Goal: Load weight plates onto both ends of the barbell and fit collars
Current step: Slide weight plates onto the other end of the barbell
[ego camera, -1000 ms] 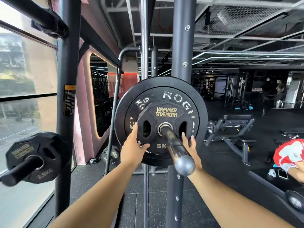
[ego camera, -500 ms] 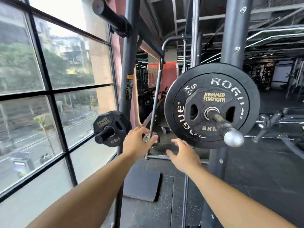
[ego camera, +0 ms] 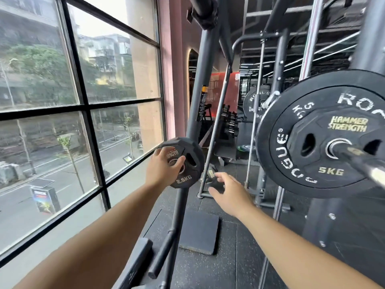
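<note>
On the barbell's (ego camera: pixel 359 158) near end a Rogue plate (ego camera: pixel 279 147) and a 5 kg plate (ego camera: pixel 343 126) already sit, no collar visible — the far end is hidden. The left hand (ego camera: pixel 162 170) grips a 2.5 kg plate (ego camera: pixel 186 180) at the rack post (ego camera: pixel 200 101); the right hand (ego camera: pixel 231 192) hovers beside it, fingers loosely spread, holding nothing.

Your barbell's steel sleeve (ego camera: pixel 354 155) points toward you at the right. It carries two upright black plates: a large round plate (ego camera: pixel 270 122) with white lettering and, flush in front, an angular plate (ego camera: pixel 312 163) marked 5KG in gold. A small plate (ego camera: pixel 185 178) marked 2.5KG stands upright to the left, well apart.
</note>
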